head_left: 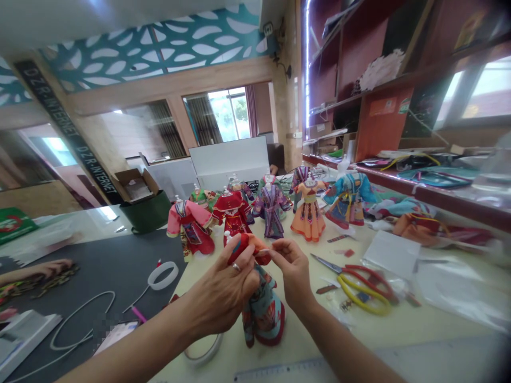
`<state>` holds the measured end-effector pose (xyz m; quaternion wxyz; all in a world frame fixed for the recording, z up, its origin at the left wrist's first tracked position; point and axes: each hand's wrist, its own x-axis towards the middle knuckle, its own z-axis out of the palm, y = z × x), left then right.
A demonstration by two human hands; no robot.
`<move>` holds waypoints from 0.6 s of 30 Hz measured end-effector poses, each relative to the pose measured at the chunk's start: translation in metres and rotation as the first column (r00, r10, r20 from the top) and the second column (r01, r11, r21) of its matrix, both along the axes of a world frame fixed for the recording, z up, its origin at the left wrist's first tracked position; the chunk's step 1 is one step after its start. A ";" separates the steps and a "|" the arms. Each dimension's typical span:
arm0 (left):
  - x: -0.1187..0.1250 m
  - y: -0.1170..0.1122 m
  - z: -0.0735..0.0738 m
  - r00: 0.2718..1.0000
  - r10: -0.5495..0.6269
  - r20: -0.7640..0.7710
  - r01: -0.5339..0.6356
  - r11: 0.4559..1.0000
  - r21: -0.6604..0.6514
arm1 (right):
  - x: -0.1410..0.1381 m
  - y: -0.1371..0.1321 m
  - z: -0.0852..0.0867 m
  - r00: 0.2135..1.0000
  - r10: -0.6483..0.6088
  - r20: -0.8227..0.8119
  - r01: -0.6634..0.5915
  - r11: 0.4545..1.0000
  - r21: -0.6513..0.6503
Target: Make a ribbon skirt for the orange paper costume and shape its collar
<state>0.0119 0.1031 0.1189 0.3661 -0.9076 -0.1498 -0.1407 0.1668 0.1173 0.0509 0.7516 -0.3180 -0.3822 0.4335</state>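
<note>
My left hand and my right hand are both closed on a small doll costume held over the table's near edge. The costume has an orange-red top and a teal patterned skirt. My left fingers wrap its red shoulder; a ring shows on one finger. With its fingertips my right hand pinches the orange sleeve. A row of several finished miniature robes stands behind, among them a pink one, a red one, a purple one, an orange one and a blue one.
Scissors with red and yellow handles lie right of my hands, beside clear plastic bags. A white tape ring and a white cord lie on a dark mat. Another person's hand rests at the far left. A ruler lies near me.
</note>
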 end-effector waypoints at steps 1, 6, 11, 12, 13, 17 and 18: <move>0.000 0.000 0.000 1.000 -0.005 -0.002 0.005 1.000 -0.008 | 0.000 0.001 -0.001 1.000 -0.007 -0.002 0.007 1.000 -0.005; -0.002 0.001 0.001 0.999 -0.047 0.009 0.047 0.998 -0.045 | -0.002 0.007 -0.002 1.000 -0.024 -0.005 0.024 0.999 -0.042; -0.002 0.003 0.001 0.998 -0.066 0.003 0.066 0.994 -0.087 | -0.001 0.010 -0.003 0.999 -0.034 -0.004 0.033 0.996 -0.078; -0.002 0.003 0.001 0.998 -0.066 0.003 0.066 0.994 -0.091 | -0.001 0.010 -0.003 0.999 -0.034 -0.003 0.033 0.996 -0.084; -0.002 0.003 0.001 0.998 -0.067 0.006 0.067 0.993 -0.094 | -0.001 0.011 -0.003 0.999 -0.033 -0.002 0.033 0.995 -0.089; -0.003 0.004 0.000 0.998 -0.062 0.030 0.065 0.991 -0.119 | -0.002 0.012 -0.003 0.999 -0.034 0.006 0.034 0.995 -0.097; -0.003 0.004 0.000 0.998 -0.057 0.031 0.061 0.990 -0.129 | -0.002 0.012 -0.003 0.999 -0.035 0.007 0.035 0.995 -0.094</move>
